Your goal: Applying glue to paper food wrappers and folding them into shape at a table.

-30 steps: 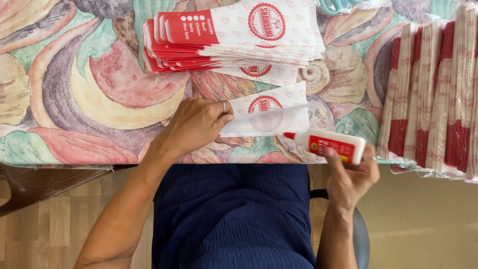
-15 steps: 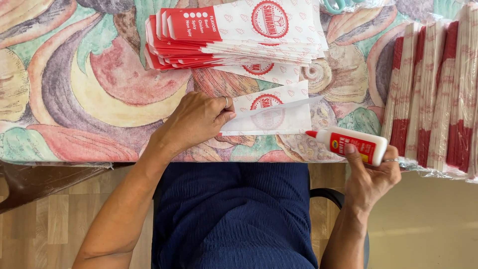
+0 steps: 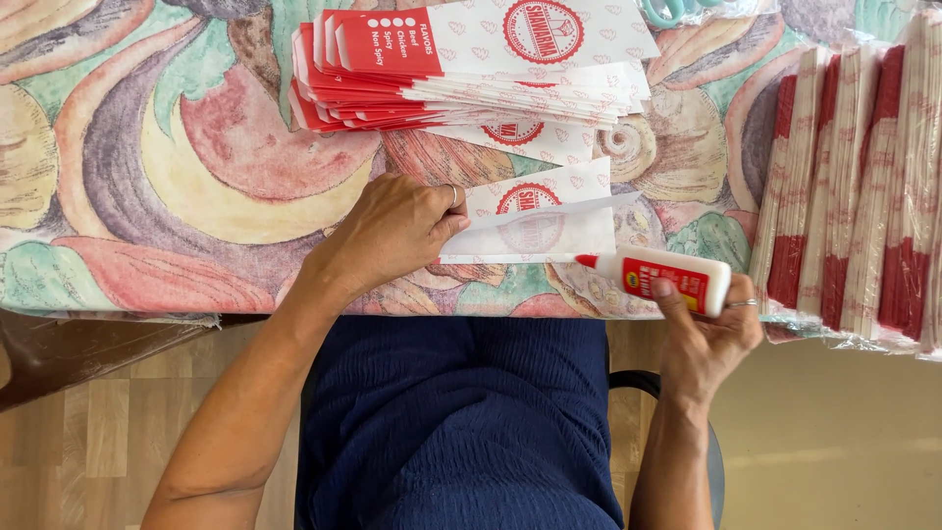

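My left hand (image 3: 397,228) presses down the left end of a flat white paper bag (image 3: 549,221) with a red round mark, pinching its folded flap against the table. My right hand (image 3: 708,334) grips a white glue bottle (image 3: 662,278) with a red label and red tip. The tip points left at the bag's lower right corner. Just beyond lies a fanned stack of the same red-and-white paper bags (image 3: 471,64).
The table carries a colourful swirl-patterned cloth (image 3: 147,167). Plastic-wrapped bundles of red-and-white bags (image 3: 854,186) stand along the right edge. Turquoise scissor handles (image 3: 672,12) peek out at the top. My dark blue lap and a wooden floor lie below.
My right hand has carried the glue bottle rightwards and slightly down, away from the bag. My left hand stays on the bag's left end.
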